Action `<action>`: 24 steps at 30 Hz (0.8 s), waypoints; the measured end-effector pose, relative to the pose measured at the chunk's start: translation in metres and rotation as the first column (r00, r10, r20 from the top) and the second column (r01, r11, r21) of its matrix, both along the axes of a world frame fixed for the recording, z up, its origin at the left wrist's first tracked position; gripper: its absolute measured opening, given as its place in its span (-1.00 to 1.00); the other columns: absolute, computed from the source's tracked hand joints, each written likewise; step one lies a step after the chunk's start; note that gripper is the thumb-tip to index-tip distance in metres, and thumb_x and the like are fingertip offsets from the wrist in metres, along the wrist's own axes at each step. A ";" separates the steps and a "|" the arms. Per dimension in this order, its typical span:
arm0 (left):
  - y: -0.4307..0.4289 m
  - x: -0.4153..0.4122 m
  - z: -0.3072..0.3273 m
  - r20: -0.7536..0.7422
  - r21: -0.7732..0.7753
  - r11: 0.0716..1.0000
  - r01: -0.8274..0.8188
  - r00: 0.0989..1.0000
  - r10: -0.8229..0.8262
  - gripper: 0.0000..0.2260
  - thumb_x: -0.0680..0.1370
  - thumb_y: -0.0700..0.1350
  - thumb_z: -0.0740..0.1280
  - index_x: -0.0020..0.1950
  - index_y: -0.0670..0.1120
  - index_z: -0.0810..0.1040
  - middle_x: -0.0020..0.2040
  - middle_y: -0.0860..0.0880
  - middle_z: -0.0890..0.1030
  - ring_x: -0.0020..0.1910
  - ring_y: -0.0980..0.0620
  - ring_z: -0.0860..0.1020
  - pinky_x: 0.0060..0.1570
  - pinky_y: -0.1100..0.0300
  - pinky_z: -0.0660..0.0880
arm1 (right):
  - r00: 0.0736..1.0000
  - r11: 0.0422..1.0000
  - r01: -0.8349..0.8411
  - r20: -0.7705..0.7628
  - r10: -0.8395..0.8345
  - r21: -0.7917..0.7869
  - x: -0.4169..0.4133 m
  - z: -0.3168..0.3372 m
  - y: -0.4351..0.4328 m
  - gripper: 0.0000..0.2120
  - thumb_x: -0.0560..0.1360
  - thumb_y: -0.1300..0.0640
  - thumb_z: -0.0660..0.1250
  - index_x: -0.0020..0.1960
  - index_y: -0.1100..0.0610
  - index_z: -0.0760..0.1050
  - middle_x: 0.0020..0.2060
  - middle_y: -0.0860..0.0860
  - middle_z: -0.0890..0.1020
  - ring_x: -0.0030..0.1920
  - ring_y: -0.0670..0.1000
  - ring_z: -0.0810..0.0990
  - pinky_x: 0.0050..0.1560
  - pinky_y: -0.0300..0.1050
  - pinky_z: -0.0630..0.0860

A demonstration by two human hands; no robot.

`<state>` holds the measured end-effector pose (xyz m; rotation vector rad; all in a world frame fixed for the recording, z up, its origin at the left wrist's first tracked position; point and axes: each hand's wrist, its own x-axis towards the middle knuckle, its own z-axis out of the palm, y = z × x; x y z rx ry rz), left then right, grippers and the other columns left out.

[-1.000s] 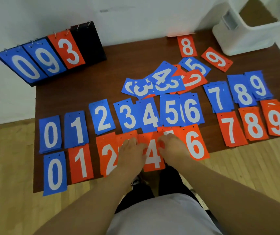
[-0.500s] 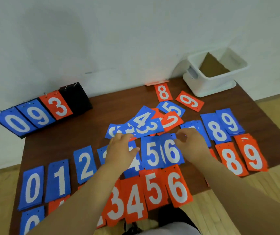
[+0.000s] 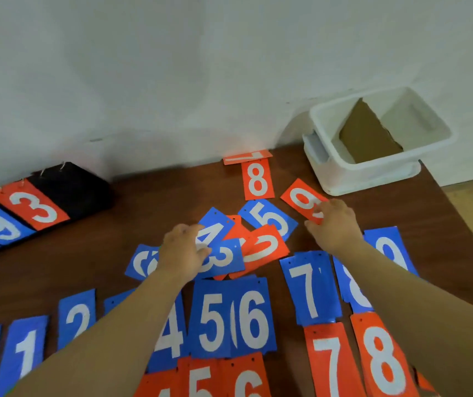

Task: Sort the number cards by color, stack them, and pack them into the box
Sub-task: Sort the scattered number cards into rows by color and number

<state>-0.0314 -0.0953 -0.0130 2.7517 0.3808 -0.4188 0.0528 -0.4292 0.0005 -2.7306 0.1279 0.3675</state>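
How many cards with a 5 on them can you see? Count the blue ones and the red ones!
Blue 5 cards: 2 (tilted blue 5, upright blue 5)
Red 5 cards: 1 (red 5, cut off by the bottom edge)
Total: 3

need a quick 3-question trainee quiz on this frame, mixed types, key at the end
1. True or false: number cards already lie in the white box.
2. The right hand touches a red card showing which digit? A) 8 B) 9 C) 7
3. Fill in: the 3 card on the flip scoreboard is coloured ___.
Key: 1 false, only a brown cardboard piece shows inside. 2 B, the red 9 card. 3 red.
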 end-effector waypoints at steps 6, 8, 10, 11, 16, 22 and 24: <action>0.001 0.015 -0.017 -0.039 0.061 0.996 -0.065 0.997 0.067 -0.39 0.50 0.09 0.49 0.51 0.11 0.36 0.43 -0.03 0.41 0.37 -0.14 0.40 0.30 -0.05 0.46 | 0.999 0.997 0.024 -0.023 -0.025 -0.074 0.027 -0.034 -0.010 -0.61 0.54 -0.09 0.37 0.28 0.08 0.50 0.33 0.14 0.46 0.34 0.23 0.41 0.31 0.13 0.46; 0.001 0.020 -0.016 -0.042 0.057 0.994 -0.094 0.994 0.097 -0.35 0.47 0.07 0.53 0.51 0.12 0.36 0.39 -0.04 0.45 0.35 -0.14 0.43 0.29 -0.07 0.47 | 0.998 0.994 0.038 -0.045 -0.043 -0.100 0.033 -0.030 -0.011 -0.58 0.49 -0.15 0.43 0.25 0.05 0.51 0.26 0.13 0.48 0.27 0.23 0.44 0.24 0.12 0.48; 0.001 0.025 -0.014 -0.064 0.045 0.992 -0.121 0.990 0.123 -0.33 0.43 0.06 0.56 0.49 0.14 0.36 0.35 -0.04 0.46 0.32 -0.15 0.44 0.27 -0.08 0.49 | 0.993 0.994 0.055 -0.100 -0.065 -0.097 0.040 -0.024 -0.011 -0.54 0.45 -0.16 0.48 0.25 0.02 0.50 0.25 0.14 0.46 0.24 0.24 0.45 0.22 0.13 0.50; 0.000 0.028 -0.013 -0.065 0.034 0.991 -0.130 0.989 0.132 -0.33 0.42 0.04 0.58 0.46 0.16 0.37 0.33 -0.03 0.46 0.30 -0.15 0.45 0.25 -0.07 0.50 | 0.990 0.996 0.066 -0.118 -0.073 -0.064 0.041 -0.023 -0.011 -0.55 0.44 -0.14 0.49 0.24 0.01 0.50 0.25 0.14 0.44 0.21 0.24 0.48 0.21 0.14 0.53; -0.006 0.030 -0.006 0.026 -0.100 0.985 -0.142 0.989 0.145 -0.62 0.54 -0.22 0.43 0.23 0.16 0.46 0.23 0.04 0.34 0.01 0.03 0.53 -0.09 0.19 0.56 | 0.997 0.986 0.071 -0.010 -0.070 0.148 0.036 -0.020 -0.008 -0.73 0.52 0.19 0.37 0.22 0.07 0.55 0.22 0.13 0.45 0.00 0.15 0.55 -0.03 -0.03 0.53; -0.012 0.033 0.030 0.267 -0.275 0.943 -0.186 0.928 0.261 -0.75 0.64 -0.28 0.26 0.20 0.00 0.61 0.20 0.07 0.52 0.11 0.19 0.45 0.03 0.42 0.32 | 0.970 0.899 0.100 0.161 -0.184 0.427 0.011 0.016 0.007 -0.78 0.60 0.21 0.31 0.19 0.00 0.57 0.22 0.02 0.55 0.16 0.06 0.58 0.05 -0.13 0.52; -0.014 0.028 0.051 0.337 -0.334 0.918 -0.215 0.882 0.330 -0.72 0.65 -0.25 0.27 0.31 -0.01 0.58 0.20 0.11 0.53 0.14 0.23 0.45 0.03 0.48 0.34 | 0.969 0.856 0.095 0.151 -0.197 0.507 0.001 0.035 0.015 -0.79 0.60 0.20 0.33 0.18 -0.04 0.55 0.23 -0.04 0.58 0.19 -0.01 0.56 0.05 -0.22 0.50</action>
